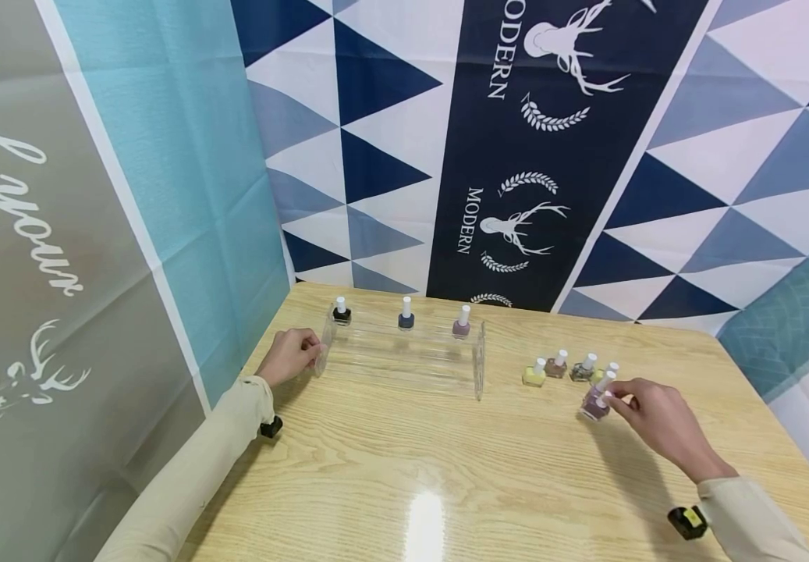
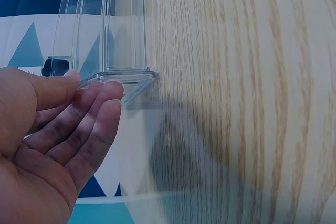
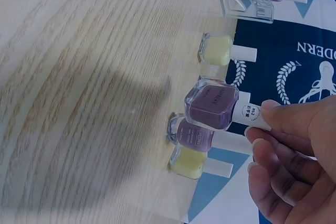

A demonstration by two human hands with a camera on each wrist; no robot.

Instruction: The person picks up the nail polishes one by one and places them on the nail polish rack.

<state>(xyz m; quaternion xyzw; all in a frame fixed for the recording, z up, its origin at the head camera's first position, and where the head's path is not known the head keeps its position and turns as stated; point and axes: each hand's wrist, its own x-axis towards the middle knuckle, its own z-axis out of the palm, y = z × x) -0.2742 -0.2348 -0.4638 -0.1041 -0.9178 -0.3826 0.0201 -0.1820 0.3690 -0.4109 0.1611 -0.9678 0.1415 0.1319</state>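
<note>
In the right wrist view, my right hand [image 3: 294, 150] pinches the white cap of a mauve nail polish bottle [image 3: 212, 103] between thumb and fingertips. A second mauve bottle [image 3: 195, 136] is right behind it, beside a pale yellow one [image 3: 188, 162]. My left hand [image 1: 290, 356] is at the left end of a clear acrylic rack [image 1: 404, 363], its thumb and fingertips holding the end panel [image 2: 118, 77]. Along the rack's top tier stand a black bottle [image 1: 342, 314], a navy bottle [image 1: 406, 320] and a mauve bottle [image 1: 461, 328], spaced apart.
Left of my right hand, a yellow bottle [image 1: 534, 376], a brownish bottle [image 1: 555, 367] and a dark grey bottle [image 1: 582, 371] stand on the wooden table [image 1: 376, 468]. A patterned cloth [image 1: 383, 140] hangs behind the table, and a teal and grey one [image 1: 158, 156] on the left.
</note>
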